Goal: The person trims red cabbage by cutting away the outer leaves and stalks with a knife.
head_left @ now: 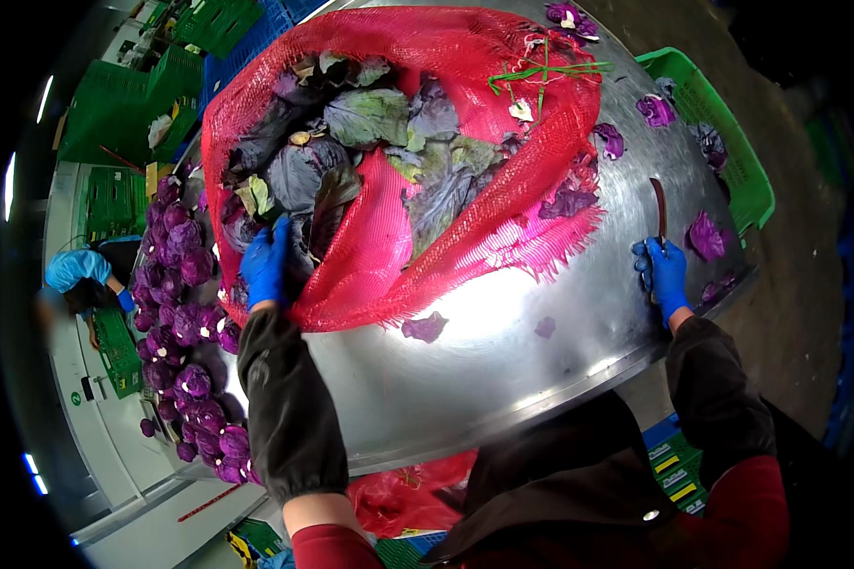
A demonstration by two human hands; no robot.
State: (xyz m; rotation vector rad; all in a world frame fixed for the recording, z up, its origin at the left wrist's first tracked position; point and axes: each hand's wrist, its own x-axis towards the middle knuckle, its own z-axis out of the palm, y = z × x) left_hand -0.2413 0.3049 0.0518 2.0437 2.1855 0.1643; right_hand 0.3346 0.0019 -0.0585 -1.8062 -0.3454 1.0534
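My left hand [266, 263], in a blue glove, reaches into the near left side of an opened red mesh sack [389, 284]. Its fingers are stretched out and apart against a purple cabbage [241, 232]; their tips are partly hidden among the heads. Inside the sack lie several cabbages, including a large dark head [299, 175], with loose green-grey outer leaves [368, 116]. Over at the right of the metal table, my right hand [667, 273], also gloved in blue, is closed round the handle of a knife [659, 204]. The knife's narrow brown blade points away from me.
Many trimmed purple cabbages [185, 242] are piled along the left side of the metal table [465, 379]. Loose leaves [707, 237] lie at the right, beside a green crate [754, 180]. Green string [546, 71] rests on the sack. Another person [81, 270] works at far left.
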